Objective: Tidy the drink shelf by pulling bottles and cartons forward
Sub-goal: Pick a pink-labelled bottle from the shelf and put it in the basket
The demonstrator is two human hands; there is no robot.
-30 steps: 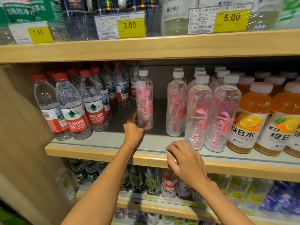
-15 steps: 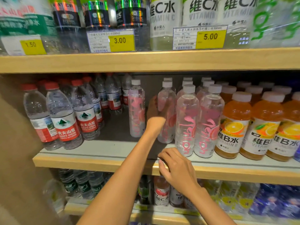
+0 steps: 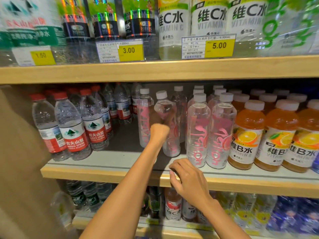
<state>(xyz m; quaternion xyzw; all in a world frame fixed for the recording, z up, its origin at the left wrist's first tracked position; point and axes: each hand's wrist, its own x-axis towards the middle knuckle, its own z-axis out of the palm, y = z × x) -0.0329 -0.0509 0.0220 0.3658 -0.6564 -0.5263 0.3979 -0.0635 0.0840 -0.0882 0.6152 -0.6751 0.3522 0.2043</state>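
Outstretched left hand [image 3: 159, 133] around tilted pink bottle [image 3: 164, 107]; right hand [image 3: 188, 178] loose-fingered, empty, on shelf edge [image 3: 103, 175].

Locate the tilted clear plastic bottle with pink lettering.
Head view, middle shelf centre: the tilted clear plastic bottle is gripped by the left hand, just right of an upright matching bottle.

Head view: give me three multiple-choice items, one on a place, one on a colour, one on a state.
1. The orange drink bottles stand on the middle shelf's: A left side, B right side, C centre.
2. The spring-water bottles' caps are: A red, B blue, C green.
3. The pink-label bottle that the left hand grips is: A upright, B tilted, C lying flat.
Key: B, they fill the right side; A, red caps show; B, its cap leans left of its base.
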